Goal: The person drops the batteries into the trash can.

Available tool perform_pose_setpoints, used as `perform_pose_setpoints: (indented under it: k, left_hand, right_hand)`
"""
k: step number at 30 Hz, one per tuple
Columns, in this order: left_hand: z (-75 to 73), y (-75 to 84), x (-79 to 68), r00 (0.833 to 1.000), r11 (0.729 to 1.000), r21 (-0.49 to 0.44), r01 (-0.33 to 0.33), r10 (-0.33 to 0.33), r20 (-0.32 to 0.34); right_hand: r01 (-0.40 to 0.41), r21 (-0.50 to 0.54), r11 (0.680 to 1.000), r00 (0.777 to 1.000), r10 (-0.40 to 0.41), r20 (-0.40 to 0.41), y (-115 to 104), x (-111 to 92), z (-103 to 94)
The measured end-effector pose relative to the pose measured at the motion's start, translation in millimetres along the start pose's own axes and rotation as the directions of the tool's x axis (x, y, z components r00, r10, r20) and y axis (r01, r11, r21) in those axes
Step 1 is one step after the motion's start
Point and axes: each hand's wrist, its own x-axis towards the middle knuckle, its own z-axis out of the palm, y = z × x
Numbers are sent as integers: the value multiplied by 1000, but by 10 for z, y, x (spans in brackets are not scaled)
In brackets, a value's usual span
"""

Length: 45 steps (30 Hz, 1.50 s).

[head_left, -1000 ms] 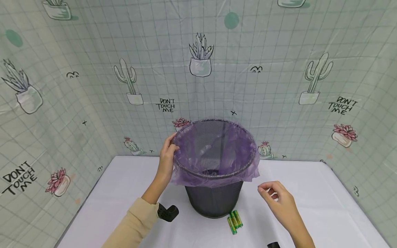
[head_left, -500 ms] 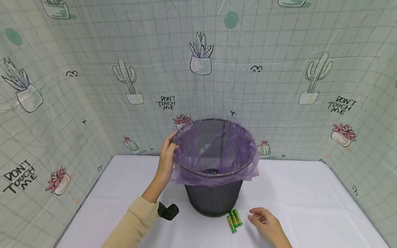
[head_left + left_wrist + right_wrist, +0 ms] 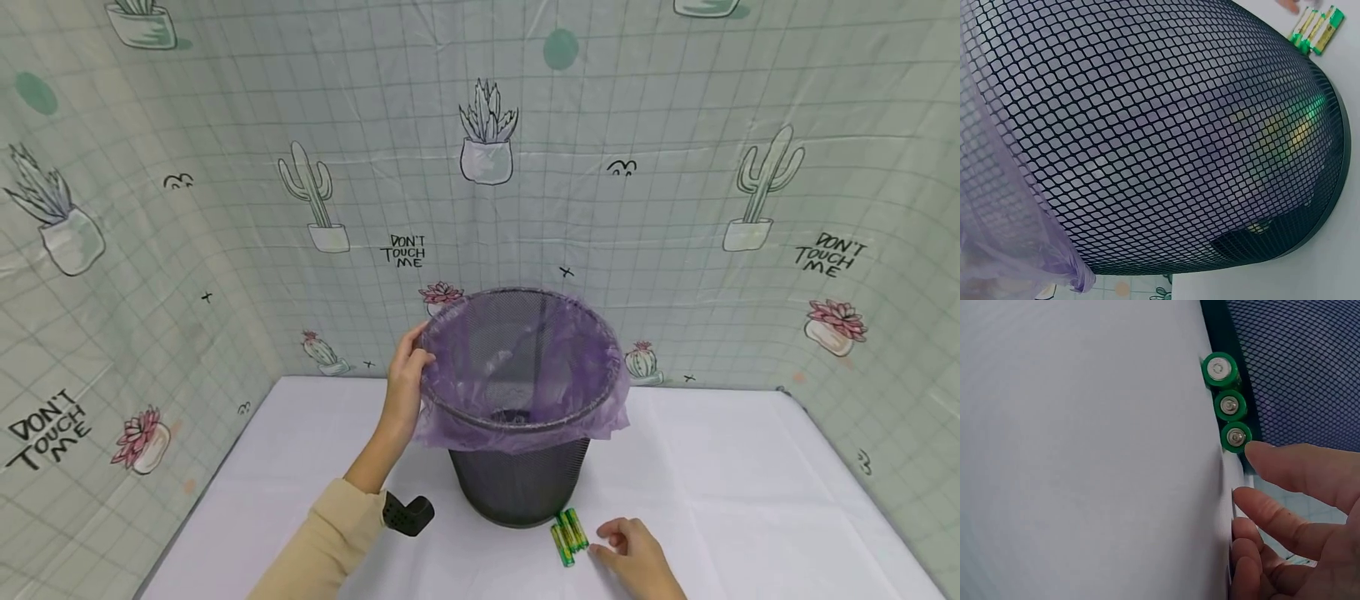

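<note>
A black mesh wastebasket (image 3: 517,487) stands upright on the white table, lined with a purple plastic bag (image 3: 483,435) folded over its rim. My left hand (image 3: 403,379) grips the rim at the left, thumb inside and fingers outside. Three green-and-gold batteries (image 3: 577,528) lie side by side at the foot of the basket, toward its front right. Just to their right is my right hand (image 3: 637,558), thumb and index finger apart, holding nothing. From the right wrist, the thumb tip (image 3: 1259,453) appears right at the nearest battery (image 3: 1236,437).
Blurred green and yellow shapes (image 3: 1279,134) show through the mesh low in the basket. A black perforated piece (image 3: 408,514) sits by the left cuff. Behind the white table (image 3: 720,500) hangs a cactus-print cloth (image 3: 570,208).
My right hand has come down and left, from above the table beside the basket to right beside the batteries. My left hand has stayed on the rim.
</note>
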Motion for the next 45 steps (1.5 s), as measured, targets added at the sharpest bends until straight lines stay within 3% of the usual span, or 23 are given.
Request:
perform_pose_setpoints:
  k: [9,28,45]
  left_hand:
    - [17,14,-16,1000,1000,3,11,-11,-2]
    - [-1,-1,-10,1000,1000,20,15,-15,-13]
    - [13,3,-11,1000,1000,12,3,-3,-16]
  right_hand:
    - [30,-56,998,1000,-29,3,-4,22,14]
    - [50,-75,996,999,-52,-18,-56,-8,36]
    - [12,-190,982,997,-25,-67,-116,0,116]
